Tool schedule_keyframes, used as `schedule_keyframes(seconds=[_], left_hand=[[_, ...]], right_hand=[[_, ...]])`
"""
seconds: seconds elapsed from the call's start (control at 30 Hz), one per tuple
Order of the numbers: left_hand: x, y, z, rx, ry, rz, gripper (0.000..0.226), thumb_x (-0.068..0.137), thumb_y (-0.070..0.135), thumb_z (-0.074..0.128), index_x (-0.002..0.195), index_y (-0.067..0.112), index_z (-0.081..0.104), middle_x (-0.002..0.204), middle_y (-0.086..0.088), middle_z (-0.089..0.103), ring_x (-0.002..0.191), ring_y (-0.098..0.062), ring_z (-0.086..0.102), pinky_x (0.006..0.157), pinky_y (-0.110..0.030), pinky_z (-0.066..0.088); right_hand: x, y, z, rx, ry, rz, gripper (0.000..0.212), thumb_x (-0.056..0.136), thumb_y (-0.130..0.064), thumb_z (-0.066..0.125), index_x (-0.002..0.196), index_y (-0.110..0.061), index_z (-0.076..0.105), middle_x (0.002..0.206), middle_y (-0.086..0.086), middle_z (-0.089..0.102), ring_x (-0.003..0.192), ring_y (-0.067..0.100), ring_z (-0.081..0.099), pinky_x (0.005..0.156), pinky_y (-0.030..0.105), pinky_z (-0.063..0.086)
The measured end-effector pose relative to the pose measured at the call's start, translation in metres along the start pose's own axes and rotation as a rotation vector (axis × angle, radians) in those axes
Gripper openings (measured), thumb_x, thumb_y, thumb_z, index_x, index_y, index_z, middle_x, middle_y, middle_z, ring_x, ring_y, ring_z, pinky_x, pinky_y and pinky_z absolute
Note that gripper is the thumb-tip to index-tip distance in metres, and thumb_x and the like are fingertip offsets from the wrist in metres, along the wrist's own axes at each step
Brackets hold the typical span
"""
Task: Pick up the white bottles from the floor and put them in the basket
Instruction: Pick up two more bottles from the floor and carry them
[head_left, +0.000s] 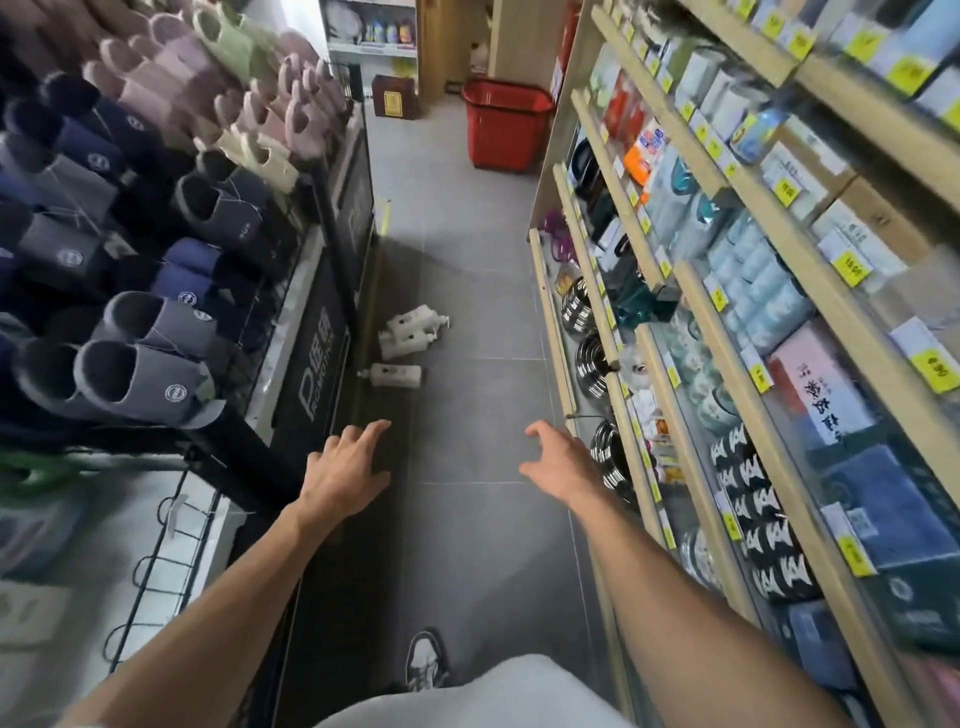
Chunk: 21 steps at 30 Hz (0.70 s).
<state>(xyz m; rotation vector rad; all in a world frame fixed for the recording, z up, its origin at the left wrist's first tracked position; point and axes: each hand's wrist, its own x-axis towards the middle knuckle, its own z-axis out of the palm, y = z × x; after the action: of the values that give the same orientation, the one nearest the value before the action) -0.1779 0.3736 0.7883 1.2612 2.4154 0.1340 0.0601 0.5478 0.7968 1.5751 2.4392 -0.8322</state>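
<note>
Three white pump bottles lie on the grey tiled floor by the foot of the left display. Two of them (410, 332) lie close together, and a single bottle (396, 375) lies on its side nearer to me. A red plastic basket (506, 127) stands on the floor at the far end of the aisle, beside the right shelving. My left hand (345, 470) and my right hand (558, 460) are stretched out in front of me above the floor, fingers loose, holding nothing, well short of the bottles.
A rack of slippers (140, 218) lines the left side of the narrow aisle. Wooden shelves (727, 312) packed with boxed goods and bowls line the right. My shoe (427, 660) shows on the floor below. A dark box (392, 96) stands near the basket.
</note>
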Motion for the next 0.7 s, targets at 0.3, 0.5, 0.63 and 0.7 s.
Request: schedule_keyframes(seconds=[0.3, 0.5, 0.63, 0.7], left_hand=[[0.075, 0.012, -0.004, 0.007, -0.059, -0.017, 0.079, 0.09, 0.04, 0.066, 0.155, 0.037, 0.02, 0.141, -0.004, 0.046, 0.13, -0.029, 0.046, 0.103, -0.05, 0.043], [0.132, 0.036, -0.019, 0.038, -0.049, -0.053, 0.079, 0.09, 0.039, 0.065, 0.155, 0.037, 0.02, 0.142, -0.004, 0.045, 0.13, -0.028, 0.044, 0.104, -0.05, 0.042], [0.174, 0.057, -0.037, 0.044, -0.035, -0.059, 0.079, 0.09, 0.039, 0.066, 0.155, 0.036, 0.021, 0.142, -0.004, 0.045, 0.131, -0.029, 0.044, 0.106, -0.052, 0.04], [0.189, 0.066, -0.04, 0.043, -0.012, -0.067, 0.079, 0.09, 0.038, 0.066, 0.155, 0.036, 0.021, 0.142, -0.004, 0.045, 0.131, -0.029, 0.044, 0.105, -0.052, 0.04]], right_hand=[[0.08, 0.002, -0.015, -0.002, -0.068, 0.037, 0.052, 0.086, -0.026, 0.065, 0.136, -0.032, 0.049, 0.134, -0.001, 0.054, 0.12, 0.025, 0.055, 0.092, 0.036, 0.047], [0.151, 0.009, -0.038, 0.035, -0.096, 0.019, 0.054, 0.085, -0.027, 0.065, 0.136, -0.032, 0.049, 0.135, 0.001, 0.051, 0.122, 0.025, 0.053, 0.094, 0.036, 0.047], [0.198, 0.014, -0.063, 0.039, -0.092, 0.005, 0.055, 0.085, -0.027, 0.066, 0.137, -0.031, 0.049, 0.139, 0.001, 0.051, 0.126, 0.026, 0.052, 0.094, 0.036, 0.045], [0.219, 0.014, -0.074, 0.037, -0.092, -0.014, 0.055, 0.085, -0.027, 0.066, 0.137, -0.03, 0.049, 0.14, 0.001, 0.051, 0.126, 0.026, 0.051, 0.094, 0.036, 0.045]])
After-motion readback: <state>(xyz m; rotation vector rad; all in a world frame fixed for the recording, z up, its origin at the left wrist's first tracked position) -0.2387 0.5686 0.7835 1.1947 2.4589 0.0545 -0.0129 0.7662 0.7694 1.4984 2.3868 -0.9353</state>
